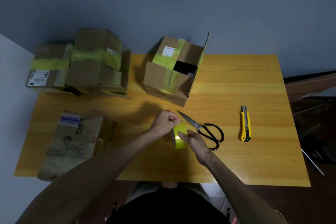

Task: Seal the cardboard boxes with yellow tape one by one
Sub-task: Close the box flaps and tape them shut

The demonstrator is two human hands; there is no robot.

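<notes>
at the upper left of the frame a pile of boxes (78,67) sits half off the desk (236,160), each crossed by yellow bands. they look finished and pushed aside so the middle stays free for work. at the lower left a flattened box (72,142) lies on the desk edge with no fresh yellow strip that i can make out, probably waiting its turn.

just left of centre, towards the top, an open box (172,72) stands with one flap upright and a dark gap showing between its flaps. old yellow strips run over its lid and front, yet the seam is not closed, so this seems the one being sealed now.

below it, at centre, the left hand (164,121) has its grip closed in a tight pinch at the top of the tape roll (180,135), likely on the loose end, to peel a length free. the roll is held up over the desk near the person, well apart from the open box. the right hand (194,140) has its grip clamped on the roll's lower side, steadying it against that pull.

just right of the hands the scissors (201,127) lie shut, points aimed at the open box, close enough to snip the strip. further right a yellow knife (245,123) lies alone, out of the way.
</notes>
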